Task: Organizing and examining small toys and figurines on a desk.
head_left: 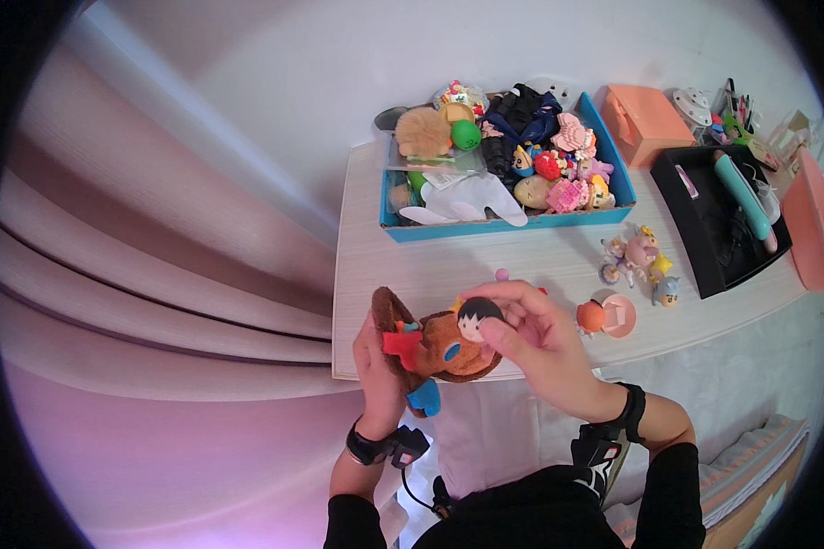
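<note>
My left hand (378, 374) grips a brown plush toy (437, 360) with red and blue patches, just above the table's front edge. Between the thumb and fingers of my right hand (539, 343) is a small figurine (478, 318) with black hair and a pale face. The figurine is held over the right part of the plush; I cannot tell whether they touch. To the right of that hand, an orange round figure (590, 316) stands beside a small pink round dish (619, 316). A pinkish ball shape (502, 274) shows just behind my right hand.
A blue box (508, 225) full of toys stands at the back of the white table (367, 274). Several figurines (640, 255) cluster at its front right. Farther right are a black tray (704, 233) with a teal wand-shaped device (741, 195) and an orange box (647, 127). Curtains (178, 329) hang left.
</note>
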`<action>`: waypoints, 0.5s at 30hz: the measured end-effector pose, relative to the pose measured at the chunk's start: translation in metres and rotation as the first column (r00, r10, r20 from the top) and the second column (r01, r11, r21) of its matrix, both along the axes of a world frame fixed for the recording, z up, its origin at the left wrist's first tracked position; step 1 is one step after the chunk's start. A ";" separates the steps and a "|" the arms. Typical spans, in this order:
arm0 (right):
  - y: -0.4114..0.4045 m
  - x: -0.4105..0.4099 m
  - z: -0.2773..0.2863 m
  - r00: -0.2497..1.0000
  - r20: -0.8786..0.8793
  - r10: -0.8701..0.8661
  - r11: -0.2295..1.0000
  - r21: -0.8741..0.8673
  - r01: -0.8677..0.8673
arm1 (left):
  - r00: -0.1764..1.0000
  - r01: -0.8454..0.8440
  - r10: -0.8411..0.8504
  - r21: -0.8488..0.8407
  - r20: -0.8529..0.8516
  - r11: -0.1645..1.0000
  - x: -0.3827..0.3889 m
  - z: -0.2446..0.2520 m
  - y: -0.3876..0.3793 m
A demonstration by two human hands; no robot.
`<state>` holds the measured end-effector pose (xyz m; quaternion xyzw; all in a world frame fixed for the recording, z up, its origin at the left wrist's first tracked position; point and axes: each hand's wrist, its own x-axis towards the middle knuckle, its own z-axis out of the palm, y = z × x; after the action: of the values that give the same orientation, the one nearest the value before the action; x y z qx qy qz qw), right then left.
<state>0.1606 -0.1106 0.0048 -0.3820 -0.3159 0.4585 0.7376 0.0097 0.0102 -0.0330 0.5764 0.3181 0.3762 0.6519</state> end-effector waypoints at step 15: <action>0.004 -0.001 -0.011 0.965 -0.067 0.254 0.962 -0.087 -0.259 | 0.991 0.132 -0.132 0.174 -0.010 0.976 -0.003 -0.004 0.003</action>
<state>0.1598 -0.1064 -0.0065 -0.3597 -0.3200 0.5753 0.6613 0.0072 0.0131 -0.0374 0.6509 0.2446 0.3590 0.6226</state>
